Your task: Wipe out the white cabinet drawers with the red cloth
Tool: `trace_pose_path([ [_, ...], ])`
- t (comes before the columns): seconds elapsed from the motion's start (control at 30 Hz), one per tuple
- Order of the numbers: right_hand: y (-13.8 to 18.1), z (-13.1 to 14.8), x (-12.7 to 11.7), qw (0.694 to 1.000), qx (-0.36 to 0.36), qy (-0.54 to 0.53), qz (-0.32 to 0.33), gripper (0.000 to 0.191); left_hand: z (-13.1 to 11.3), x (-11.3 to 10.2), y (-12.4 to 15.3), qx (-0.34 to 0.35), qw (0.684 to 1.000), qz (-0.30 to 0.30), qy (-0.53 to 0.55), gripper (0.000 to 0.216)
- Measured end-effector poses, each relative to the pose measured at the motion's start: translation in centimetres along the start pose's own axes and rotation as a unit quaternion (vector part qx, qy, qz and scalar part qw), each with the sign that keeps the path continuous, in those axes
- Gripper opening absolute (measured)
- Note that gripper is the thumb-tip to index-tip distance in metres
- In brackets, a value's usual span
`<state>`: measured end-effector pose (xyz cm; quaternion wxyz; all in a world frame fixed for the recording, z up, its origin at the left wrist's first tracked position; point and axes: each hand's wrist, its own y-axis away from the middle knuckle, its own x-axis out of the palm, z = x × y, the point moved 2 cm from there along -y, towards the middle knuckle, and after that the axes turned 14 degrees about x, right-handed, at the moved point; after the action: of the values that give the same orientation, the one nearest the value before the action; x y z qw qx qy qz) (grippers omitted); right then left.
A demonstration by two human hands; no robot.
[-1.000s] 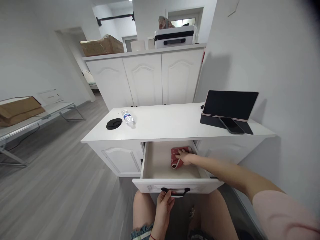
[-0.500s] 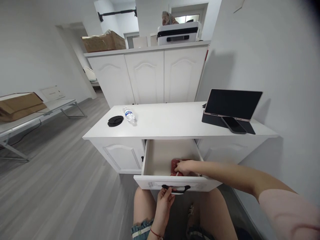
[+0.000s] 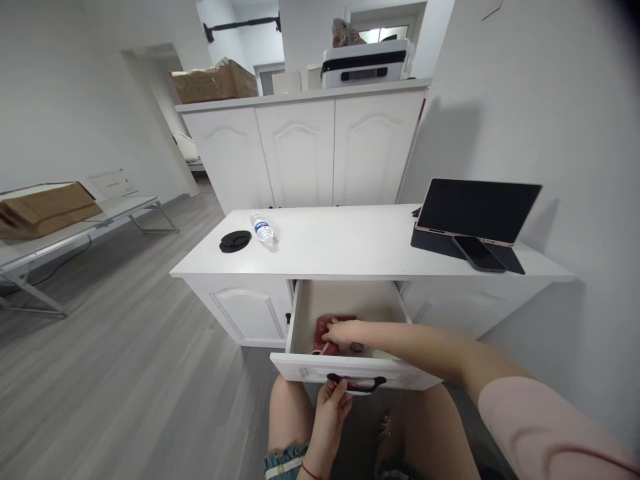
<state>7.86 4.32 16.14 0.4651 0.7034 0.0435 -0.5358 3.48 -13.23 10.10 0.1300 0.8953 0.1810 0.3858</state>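
A white drawer [image 3: 300,367] is pulled out from under the desk. Its black handle [image 3: 377,383] is gripped at the left end by the fingers of my left hand [image 3: 331,403]. My right hand [image 3: 342,333] reaches over the drawer front, its fingers closed on a red, soft-looking item [image 3: 321,327] with a pale strip or cord by the fingers. The item lies low in the drawer's front part; its exact kind cannot be made out. My hand and forearm hide part of it.
On the white desk [image 3: 320,243] are a clear water bottle [image 3: 262,229], a black round object [image 3: 235,241], a tablet [image 3: 477,210] on a dark mat and a phone [image 3: 479,254]. A cabinet [image 3: 300,147] stands behind. My knees are beneath the drawer.
My right hand has moved left inside the drawer, and the red item has shifted left with it. My left hand stays on the handle. The view has shifted slightly.
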Motion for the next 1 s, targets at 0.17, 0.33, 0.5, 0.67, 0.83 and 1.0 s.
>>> trace_pose_path([
  [0.17, -1.4, -1.2, -0.4, 0.996, 0.028, -0.056, -0.067, 0.070, -0.2, 0.1, 0.1, -0.002, 1.000, 0.010, -0.005, 0.037],
  [0.33, -1.9, -2.8, -1.5, 0.982, 0.090, -0.128, -0.103, 0.072, -0.6, 0.5, 0.4, 0.003, 1.000, 0.002, -0.017, 0.039],
  [0.5, 0.1, -5.8, -2.9, 0.961, 0.128, -0.222, -0.101, 0.068, -1.0, 0.9, 0.3, 0.009, 0.999, 0.013, -0.034, 0.039],
  [0.67, 6.1, -9.1, -3.8, 0.931, 0.090, -0.325, -0.141, 0.042, -1.3, 1.3, -0.7, 0.013, 0.999, 0.028, -0.035, 0.039],
  [0.83, 17.6, -10.4, -3.7, 0.846, 0.091, -0.405, -0.334, 0.043, -2.0, 2.4, -2.2, 0.023, 0.999, 0.027, -0.039, 0.043],
  [1.0, 26.0, -9.9, -1.0, 0.814, 0.153, -0.213, -0.518, 0.038, -2.7, 3.9, -4.0, 0.028, 0.998, 0.040, -0.032, 0.037],
])
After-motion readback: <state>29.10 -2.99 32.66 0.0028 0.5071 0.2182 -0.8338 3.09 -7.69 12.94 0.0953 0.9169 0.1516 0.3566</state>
